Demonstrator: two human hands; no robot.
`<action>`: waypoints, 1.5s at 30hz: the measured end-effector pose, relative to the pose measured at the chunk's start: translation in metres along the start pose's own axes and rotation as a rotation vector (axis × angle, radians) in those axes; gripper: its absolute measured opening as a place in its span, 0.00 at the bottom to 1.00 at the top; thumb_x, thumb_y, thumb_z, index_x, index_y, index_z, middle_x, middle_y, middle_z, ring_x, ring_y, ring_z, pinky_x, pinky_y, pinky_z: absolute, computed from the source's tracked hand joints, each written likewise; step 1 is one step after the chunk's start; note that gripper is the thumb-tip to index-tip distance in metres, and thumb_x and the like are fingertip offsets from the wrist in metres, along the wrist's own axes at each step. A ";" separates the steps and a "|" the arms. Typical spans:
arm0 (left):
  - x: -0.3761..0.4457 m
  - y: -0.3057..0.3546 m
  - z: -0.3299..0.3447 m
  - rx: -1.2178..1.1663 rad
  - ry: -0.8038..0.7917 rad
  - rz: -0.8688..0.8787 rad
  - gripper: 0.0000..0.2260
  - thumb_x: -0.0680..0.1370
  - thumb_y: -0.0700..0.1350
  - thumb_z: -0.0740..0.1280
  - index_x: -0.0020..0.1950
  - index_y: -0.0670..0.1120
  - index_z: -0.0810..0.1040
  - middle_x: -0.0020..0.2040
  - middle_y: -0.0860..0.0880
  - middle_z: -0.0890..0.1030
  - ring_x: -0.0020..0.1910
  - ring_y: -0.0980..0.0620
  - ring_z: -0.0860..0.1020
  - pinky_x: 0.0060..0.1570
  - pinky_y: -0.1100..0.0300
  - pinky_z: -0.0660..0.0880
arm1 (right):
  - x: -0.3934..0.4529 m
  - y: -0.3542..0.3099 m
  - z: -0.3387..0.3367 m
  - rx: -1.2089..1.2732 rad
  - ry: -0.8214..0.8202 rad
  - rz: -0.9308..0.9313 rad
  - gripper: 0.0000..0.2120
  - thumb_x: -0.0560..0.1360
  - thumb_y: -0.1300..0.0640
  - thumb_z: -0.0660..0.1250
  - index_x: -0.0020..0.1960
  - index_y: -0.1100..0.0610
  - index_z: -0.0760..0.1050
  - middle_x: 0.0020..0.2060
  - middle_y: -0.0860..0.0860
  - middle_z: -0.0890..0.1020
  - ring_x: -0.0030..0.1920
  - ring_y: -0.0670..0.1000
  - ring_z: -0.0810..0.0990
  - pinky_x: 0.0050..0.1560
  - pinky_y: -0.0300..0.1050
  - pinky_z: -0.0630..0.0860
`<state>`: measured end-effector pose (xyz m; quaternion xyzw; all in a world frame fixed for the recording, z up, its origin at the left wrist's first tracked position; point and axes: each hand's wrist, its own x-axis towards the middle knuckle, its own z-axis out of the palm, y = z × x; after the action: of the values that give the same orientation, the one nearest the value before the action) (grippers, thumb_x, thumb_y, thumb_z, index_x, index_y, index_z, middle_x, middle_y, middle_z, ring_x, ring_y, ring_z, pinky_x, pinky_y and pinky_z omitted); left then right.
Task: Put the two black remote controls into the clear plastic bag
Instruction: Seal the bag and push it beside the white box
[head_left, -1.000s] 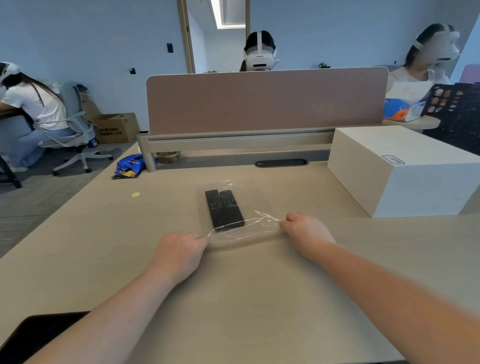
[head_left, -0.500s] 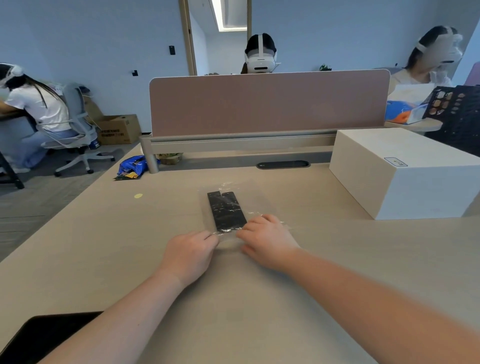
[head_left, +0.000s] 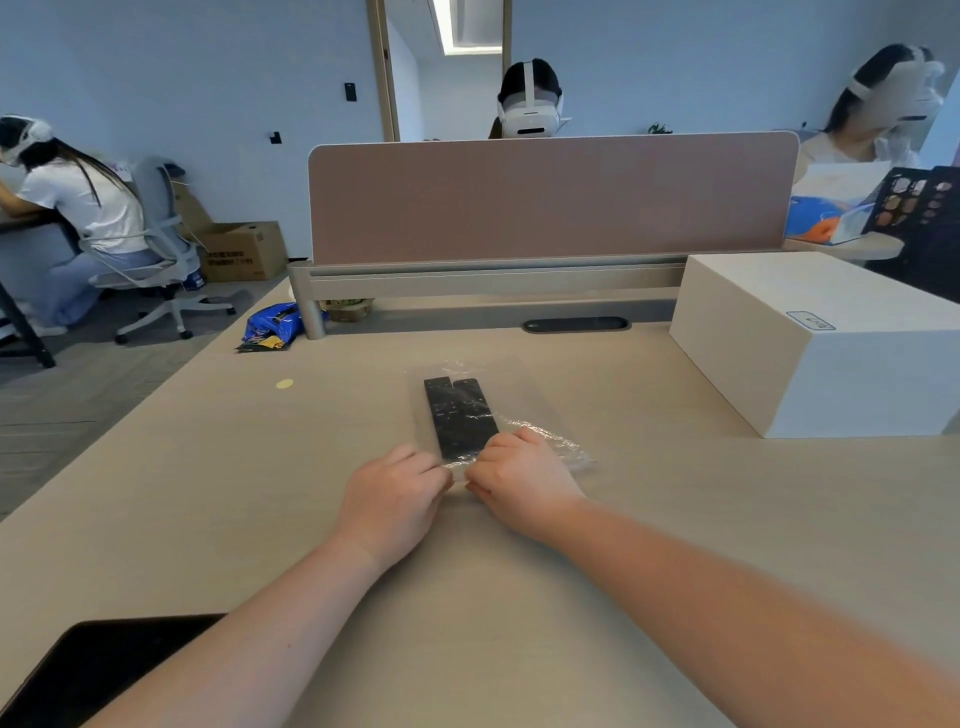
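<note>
Two black remote controls (head_left: 460, 415) lie side by side inside the clear plastic bag (head_left: 540, 415), flat on the wooden desk (head_left: 208, 493), pointing away from me. My left hand (head_left: 392, 501) and my right hand (head_left: 522, 480) sit close together at the bag's near edge. Both pinch the plastic just below the remotes' near ends. The bag's near right corner is crumpled beside my right hand.
A white box (head_left: 821, 343) stands on the desk at the right. A dark tablet (head_left: 98, 670) lies at the near left corner. A pink divider (head_left: 550, 197) closes the far edge, with a blue snack packet (head_left: 272, 327) and a yellow dot (head_left: 284, 384) at the far left. People sit behind and to the left.
My right hand has slid left along the bag's near edge, from its right corner to beside my left hand. The bag's mouth has flattened; the remotes have stayed inside.
</note>
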<state>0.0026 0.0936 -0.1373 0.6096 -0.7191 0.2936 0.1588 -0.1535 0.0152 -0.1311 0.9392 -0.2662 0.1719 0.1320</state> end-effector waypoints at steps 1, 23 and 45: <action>-0.001 0.000 0.001 -0.005 -0.008 0.000 0.08 0.70 0.47 0.63 0.31 0.50 0.78 0.29 0.54 0.79 0.32 0.52 0.76 0.21 0.62 0.67 | 0.001 -0.001 0.001 0.000 -0.003 -0.007 0.11 0.58 0.53 0.78 0.25 0.51 0.76 0.22 0.45 0.77 0.30 0.48 0.79 0.34 0.36 0.72; 0.010 0.000 -0.003 -0.014 -0.141 -0.035 0.12 0.68 0.48 0.59 0.27 0.50 0.79 0.26 0.54 0.77 0.30 0.52 0.77 0.19 0.66 0.64 | 0.007 -0.008 0.001 0.041 -0.010 0.024 0.11 0.55 0.53 0.79 0.22 0.51 0.77 0.19 0.45 0.77 0.28 0.48 0.79 0.29 0.35 0.71; 0.013 0.006 -0.006 0.004 -0.231 0.046 0.11 0.55 0.41 0.77 0.25 0.48 0.74 0.24 0.53 0.76 0.28 0.51 0.77 0.19 0.66 0.67 | -0.008 0.011 0.002 -0.084 -0.050 -0.097 0.13 0.47 0.64 0.74 0.26 0.53 0.74 0.20 0.46 0.76 0.28 0.51 0.77 0.31 0.37 0.71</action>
<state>-0.0064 0.0879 -0.1260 0.6230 -0.7457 0.2264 0.0671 -0.1654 0.0086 -0.1344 0.9486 -0.2308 0.1305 0.1726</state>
